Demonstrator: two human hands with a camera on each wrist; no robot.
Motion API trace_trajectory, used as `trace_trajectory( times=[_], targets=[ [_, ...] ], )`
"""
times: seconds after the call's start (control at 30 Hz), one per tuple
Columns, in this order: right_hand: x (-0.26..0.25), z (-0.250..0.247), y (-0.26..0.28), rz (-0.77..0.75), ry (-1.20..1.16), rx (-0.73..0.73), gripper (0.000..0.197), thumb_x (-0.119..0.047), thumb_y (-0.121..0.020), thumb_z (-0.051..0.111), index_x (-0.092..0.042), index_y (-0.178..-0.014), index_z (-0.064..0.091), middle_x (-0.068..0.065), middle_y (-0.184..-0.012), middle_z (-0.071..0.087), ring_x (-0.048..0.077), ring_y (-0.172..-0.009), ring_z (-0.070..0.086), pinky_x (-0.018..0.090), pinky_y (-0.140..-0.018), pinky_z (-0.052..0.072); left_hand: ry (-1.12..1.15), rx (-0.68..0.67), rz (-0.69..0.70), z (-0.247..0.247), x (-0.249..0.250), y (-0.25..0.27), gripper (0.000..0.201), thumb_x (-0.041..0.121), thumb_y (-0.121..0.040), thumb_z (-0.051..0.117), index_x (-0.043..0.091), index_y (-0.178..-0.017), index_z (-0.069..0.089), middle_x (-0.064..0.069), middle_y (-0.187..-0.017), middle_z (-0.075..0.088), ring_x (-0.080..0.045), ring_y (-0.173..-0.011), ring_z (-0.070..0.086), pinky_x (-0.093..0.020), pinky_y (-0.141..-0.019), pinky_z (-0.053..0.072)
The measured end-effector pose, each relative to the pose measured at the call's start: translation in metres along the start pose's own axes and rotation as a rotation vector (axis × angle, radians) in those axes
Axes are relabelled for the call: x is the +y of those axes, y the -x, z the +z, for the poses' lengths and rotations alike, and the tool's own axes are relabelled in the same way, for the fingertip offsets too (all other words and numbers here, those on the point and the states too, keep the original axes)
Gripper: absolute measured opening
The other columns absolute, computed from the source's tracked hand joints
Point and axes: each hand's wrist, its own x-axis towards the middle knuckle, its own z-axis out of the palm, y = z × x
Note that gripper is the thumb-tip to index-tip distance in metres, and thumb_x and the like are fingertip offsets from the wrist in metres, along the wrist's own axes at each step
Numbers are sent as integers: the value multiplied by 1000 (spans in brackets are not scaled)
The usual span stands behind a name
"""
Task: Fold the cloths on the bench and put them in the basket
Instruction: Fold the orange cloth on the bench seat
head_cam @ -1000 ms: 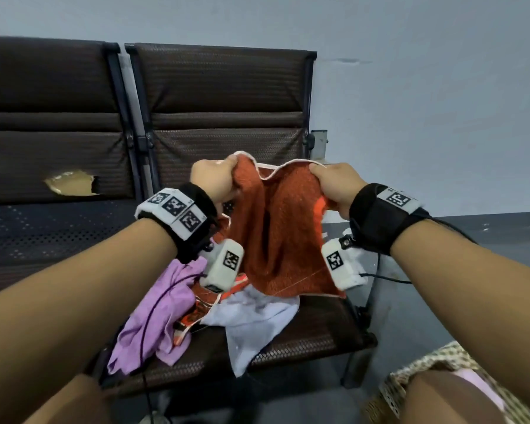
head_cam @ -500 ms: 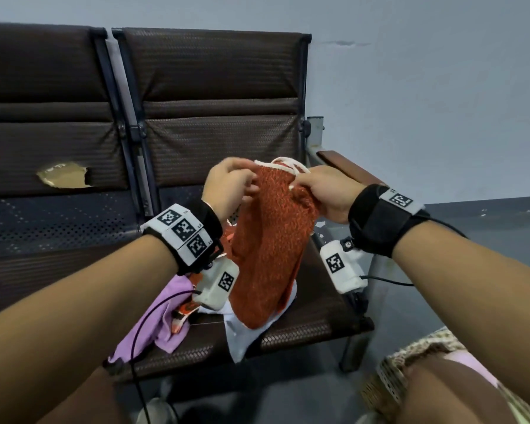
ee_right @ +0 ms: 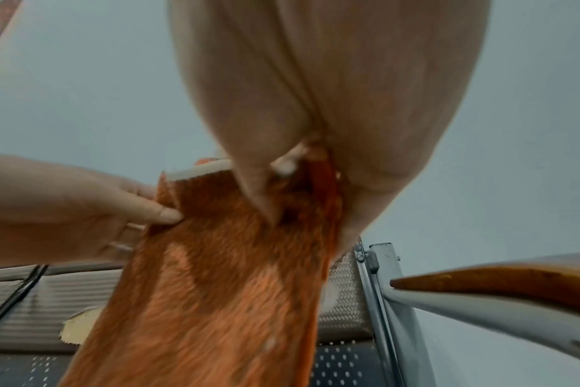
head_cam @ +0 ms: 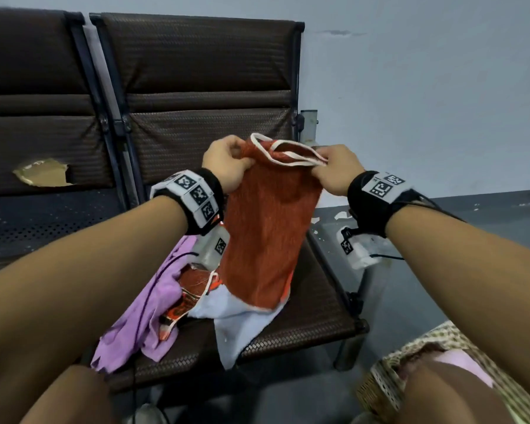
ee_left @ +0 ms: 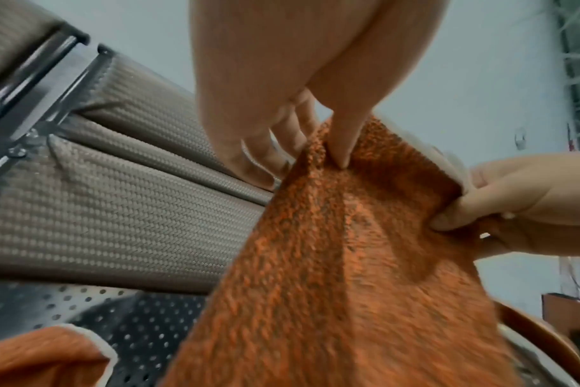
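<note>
1. Bench (head_cam: 312,307): brown woven seat carrying a purple cloth (head_cam: 135,316) at its front left and a white cloth (head_cam: 242,328) at its front edge.
2. Orange cloth (head_cam: 266,240): held up above the seat, hanging doubled.
3. Basket (head_cam: 383,384): on the floor, right of the bench.
4. Left hand (head_cam: 227,163): fingers pinching the orange cloth's top left edge.
5. Right hand (head_cam: 337,168): fingers pinching its top right, white-trimmed edge.

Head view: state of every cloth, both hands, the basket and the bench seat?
orange cloth: held up by its top edge, hanging doubled over the seat
left hand: pinches the cloth's top left
right hand: pinches the top right, white trim bunched
purple cloth: crumpled on the seat, unfolded
white cloth: unfolded, a corner over the seat's front edge
second orange cloth: crumpled between them
basket: on the floor, holds something pink
bench seat: holds the pile
</note>
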Motion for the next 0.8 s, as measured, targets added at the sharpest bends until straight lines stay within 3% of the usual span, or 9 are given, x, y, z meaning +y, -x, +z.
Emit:
trace_trajectory(
  times=[0.13, 0.23, 0.3, 0.4, 0.5, 0.57, 0.67, 0.73, 0.8],
  targets=[
    [-9, 5, -10, -80, -225, 281, 31, -10, -90, 49, -25, -105, 72, -9, -88, 64, 16, -85, 58, 24, -75, 41, 136, 153, 69, -1, 10, -28, 28, -2, -76, 69, 25, -78, 62, -1, -86, 73, -16, -82, 69, -41, -85, 58],
    [-13, 7, -4, -126, -292, 238, 32, -11, -91, 51, -25, -110, 73, -12, -89, 66, 11, -83, 60, 25, -73, 45, 164, 121, 114, -8, 2, -28, 35, -6, -70, 73, 25, -74, 58, 2, -75, 67, -12, -71, 62, -33, -71, 54],
    [-7, 15, 7, -120, -268, 122, 31, -10, -91, 52, -22, -110, 73, -10, -87, 68, 9, -79, 60, 23, -70, 45, 76, 25, 84, -9, -22, -14, 38, -8, -70, 75, 24, -72, 55, 0, -71, 61, -15, -69, 55, -30, -67, 47],
    [9, 41, 32, -80, -152, -165, 30, -8, -92, 50, -14, -109, 73, 5, -100, 74, 20, -92, 66, 30, -83, 51, -160, -227, -27, -4, -70, 26, 34, 2, -72, 84, 18, -68, 54, -3, -69, 58, -14, -68, 49, -29, -65, 41],
    [29, 72, 60, -30, -16, -536, 21, -9, -93, 49, -9, -95, 70, 11, -90, 70, 23, -82, 63, 33, -78, 49, -462, -516, -97, 0, -110, 69, 19, 14, -79, 82, 8, -81, 64, -7, -79, 65, -15, -78, 55, -34, -73, 49],
    [41, 93, 80, 94, -74, -752, 14, -6, -94, 52, -6, -94, 67, 9, -85, 66, 20, -75, 60, 30, -72, 50, -439, -723, -187, 1, -124, 94, 18, 6, -83, 77, 9, -84, 59, -7, -81, 62, -18, -78, 55, -35, -72, 50],
    [55, 113, 104, 347, -374, -951, 16, 4, -94, 53, -7, -87, 62, 3, -70, 67, 14, -61, 66, 27, -60, 55, -285, -950, -354, -1, -131, 121, 26, -8, -85, 68, 15, -90, 57, 4, -79, 61, -8, -72, 59, -21, -64, 51],
    [61, 114, 108, 411, -490, -1048, 13, 7, -92, 54, -1, -87, 62, 7, -67, 67, 14, -58, 67, 28, -59, 59, -194, -990, -497, 0, -133, 126, 25, -12, -87, 61, 12, -89, 63, 2, -77, 67, -6, -67, 65, -21, -64, 56],
    [64, 111, 106, 444, -576, -1076, 11, 8, -89, 54, 3, -94, 62, 13, -74, 66, 17, -63, 68, 30, -64, 61, -124, -938, -657, 0, -135, 123, 19, -12, -89, 55, 1, -96, 66, -12, -82, 72, -19, -69, 70, -32, -72, 62]
  ],
)
